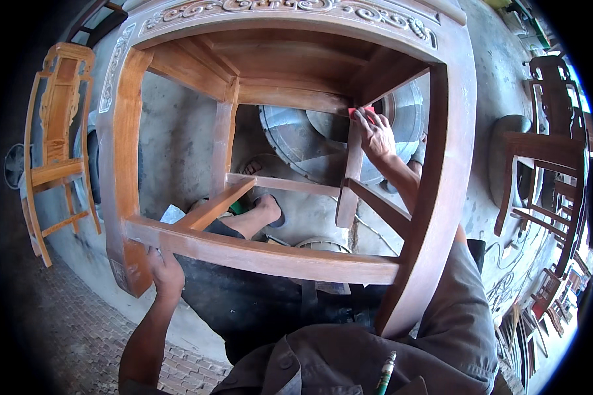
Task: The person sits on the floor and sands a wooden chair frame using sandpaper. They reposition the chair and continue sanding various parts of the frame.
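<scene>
Head view: upper right of centre, right hand (378,139) pinches red pad (352,112) against carved brown wooden frame (263,253); lower left, left hand (169,271) has unclear grip.

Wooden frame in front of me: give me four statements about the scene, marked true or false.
1. The right hand holds a red pad at the wooden frame. True.
2. The left hand holds the red pad too. False: it is at the frame's near left leg.
3. Carved trim runs along the frame's edge at the picture's top. True.
4. The chair at the picture's left is painted white. False: it is orange-brown.
</scene>
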Demonstrator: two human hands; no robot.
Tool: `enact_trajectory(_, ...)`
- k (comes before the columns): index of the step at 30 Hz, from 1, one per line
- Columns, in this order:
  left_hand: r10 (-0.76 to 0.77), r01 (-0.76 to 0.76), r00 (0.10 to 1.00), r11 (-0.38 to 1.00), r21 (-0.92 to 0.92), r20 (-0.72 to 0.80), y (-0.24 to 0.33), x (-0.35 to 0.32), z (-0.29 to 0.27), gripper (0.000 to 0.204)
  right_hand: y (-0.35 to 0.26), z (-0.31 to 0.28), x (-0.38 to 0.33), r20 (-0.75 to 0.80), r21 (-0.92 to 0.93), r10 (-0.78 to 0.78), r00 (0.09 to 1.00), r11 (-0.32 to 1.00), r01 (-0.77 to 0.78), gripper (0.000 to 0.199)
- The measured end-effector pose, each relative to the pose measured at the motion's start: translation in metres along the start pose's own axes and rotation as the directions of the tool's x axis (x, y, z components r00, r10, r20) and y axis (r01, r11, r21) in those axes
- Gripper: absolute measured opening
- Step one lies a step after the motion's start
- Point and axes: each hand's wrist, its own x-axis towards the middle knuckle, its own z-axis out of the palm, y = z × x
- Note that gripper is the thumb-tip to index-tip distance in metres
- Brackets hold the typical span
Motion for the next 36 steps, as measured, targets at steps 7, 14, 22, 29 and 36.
enact_trajectory(7,-0.030,0.044,0.995,0.988,0.146,-0.092,-0.050,-0.013,0.015,0.049,-0.018,-0.064,-0.068,0.393,0.067,0.265,0.881,0.947,-0.315,0.029)
enact_trajectory(14,0.153,-0.136,0.985,0.972,0.193,-0.080,0.022,-0.009,0.001,0.047,-0.162,-0.159,-0.082,0.452,0.492,-0.072,0.889,0.851,-0.182,0.027)
enact_trajectory(22,0.416,-0.403,0.894,0.909,0.108,-0.166,-0.017,-0.009,0.010,0.028,-0.296,-0.048,-0.031,0.227,-0.300,-0.139,0.964,0.932,0.205,0.025)
enact_trajectory(29,0.357,-0.404,0.894,0.903,-0.146,-0.270,0.021,-0.015,0.008,0.021,-0.311,-0.155,-0.046,0.429,0.705,0.152,0.891,0.560,-0.435,0.016)
enact_trajectory(36,0.456,-0.160,0.873,0.601,-0.783,0.172,0.090,-0.126,0.010,0.016,-0.302,-0.282,-0.052,0.511,0.667,0.094,0.855,0.584,-0.462,0.023)
